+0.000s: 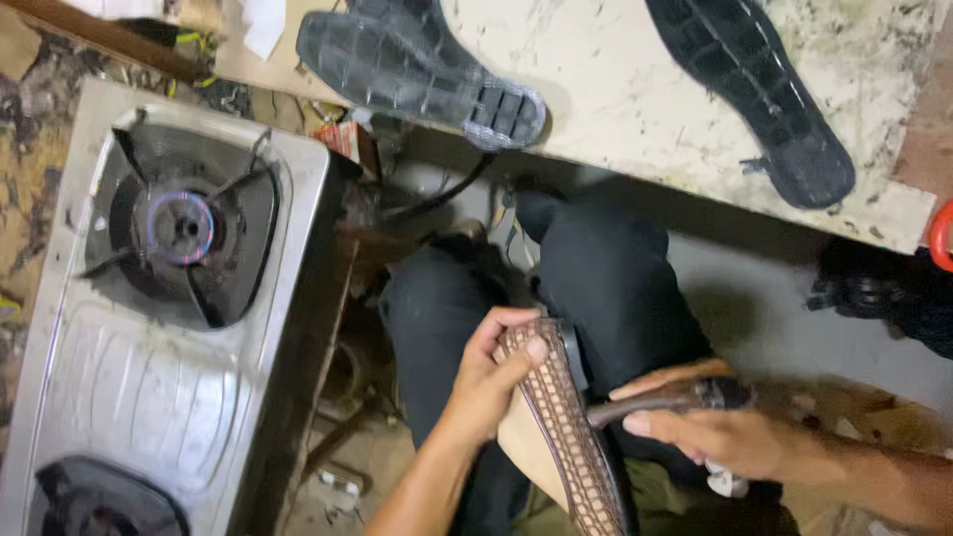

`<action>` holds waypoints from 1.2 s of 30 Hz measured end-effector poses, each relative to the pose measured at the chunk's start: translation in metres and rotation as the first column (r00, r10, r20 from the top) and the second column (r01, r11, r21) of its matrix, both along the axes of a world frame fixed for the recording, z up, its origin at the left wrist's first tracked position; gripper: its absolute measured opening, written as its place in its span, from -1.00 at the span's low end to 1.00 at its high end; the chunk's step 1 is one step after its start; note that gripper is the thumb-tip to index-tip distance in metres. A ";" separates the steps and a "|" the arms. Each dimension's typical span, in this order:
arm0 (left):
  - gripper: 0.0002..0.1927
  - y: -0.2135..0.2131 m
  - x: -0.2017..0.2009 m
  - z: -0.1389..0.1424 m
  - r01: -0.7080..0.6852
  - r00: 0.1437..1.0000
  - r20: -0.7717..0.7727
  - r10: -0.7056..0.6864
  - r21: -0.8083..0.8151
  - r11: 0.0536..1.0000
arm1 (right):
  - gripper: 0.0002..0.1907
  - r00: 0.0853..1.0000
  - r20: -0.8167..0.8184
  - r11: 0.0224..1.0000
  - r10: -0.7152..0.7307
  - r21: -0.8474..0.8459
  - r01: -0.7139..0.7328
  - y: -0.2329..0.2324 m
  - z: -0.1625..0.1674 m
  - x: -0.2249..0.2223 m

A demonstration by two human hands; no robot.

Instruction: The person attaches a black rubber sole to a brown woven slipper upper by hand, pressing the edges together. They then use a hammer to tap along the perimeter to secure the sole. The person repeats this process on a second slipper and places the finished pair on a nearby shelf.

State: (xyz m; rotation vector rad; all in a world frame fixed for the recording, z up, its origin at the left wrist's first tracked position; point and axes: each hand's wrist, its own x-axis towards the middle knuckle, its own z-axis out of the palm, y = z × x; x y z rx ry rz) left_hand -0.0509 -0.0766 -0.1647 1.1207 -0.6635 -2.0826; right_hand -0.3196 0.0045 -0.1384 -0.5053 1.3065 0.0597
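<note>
My left hand (483, 382) grips a brown shoe upper (566, 427) with a scaly, woven texture, fingers curled over its top edge above my lap. In my right hand (730, 437) is a dark-handled tool (670, 397) whose tip presses against the side of the shoe. My legs in black trousers (606, 288) sit below the shoe.
A steel gas stove (149, 318) with a lit burner (181, 226) stands at the left. On the marbled worktop (635, 99) ahead lie two black shoe soles (422, 65) (759, 89). A black cable (437, 199) hangs under the worktop edge. Dark items lie at the right (884, 288).
</note>
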 end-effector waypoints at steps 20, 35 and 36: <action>-0.68 -0.060 0.021 0.005 0.368 0.929 0.078 -0.362 -0.092 0.925 | -0.69 0.999 0.044 0.936 0.008 -0.353 0.008 -0.097 0.014 0.010; -0.66 -0.058 0.017 0.019 0.333 0.942 -0.021 -0.336 -0.083 0.939 | -0.62 0.904 0.183 0.912 -0.386 -0.069 0.404 -0.078 -0.006 -0.013; -0.67 -0.056 0.017 0.017 0.337 0.941 -0.011 -0.339 -0.093 0.937 | -0.60 0.900 0.113 0.904 -0.422 -0.026 0.427 -0.078 -0.005 -0.012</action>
